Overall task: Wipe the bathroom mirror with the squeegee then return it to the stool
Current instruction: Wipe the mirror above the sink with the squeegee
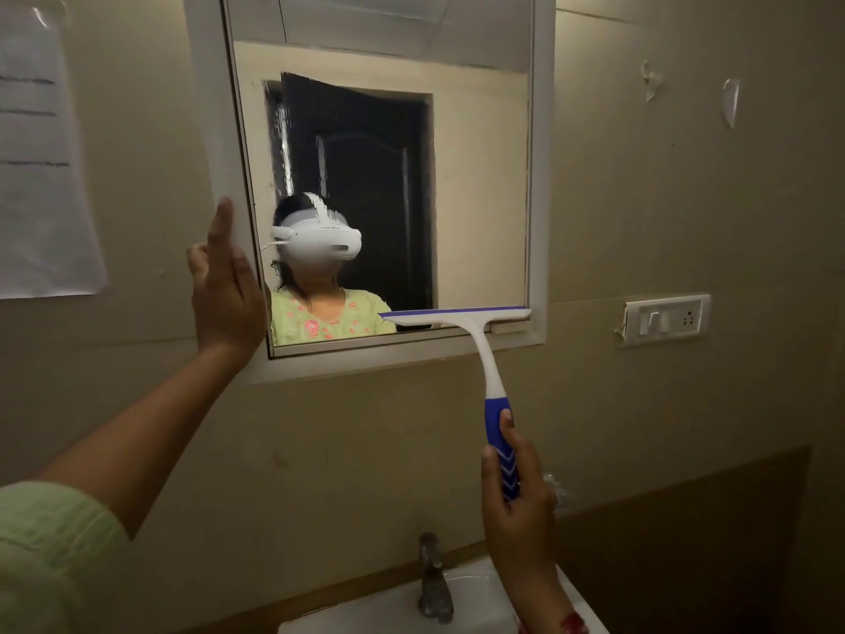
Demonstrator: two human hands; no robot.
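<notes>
Both hands are raised: the right hand (516,491) grasps the squeegee (475,359) by its blue handle, blade level against the mirror (480,176) near its bottom edge, handle slanting down-right. The left hand (226,286) rests open-palmed on the frame.

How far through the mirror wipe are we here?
Done, it seems: the right side of the mirror looks clear. In hand: the right hand holds the squeegee by its blue handle, blade at the glass's bottom right edge; the left hand rests open on the frame. Left: white streaks remain left of centre, then the return to the stool, which is out of view.
</notes>
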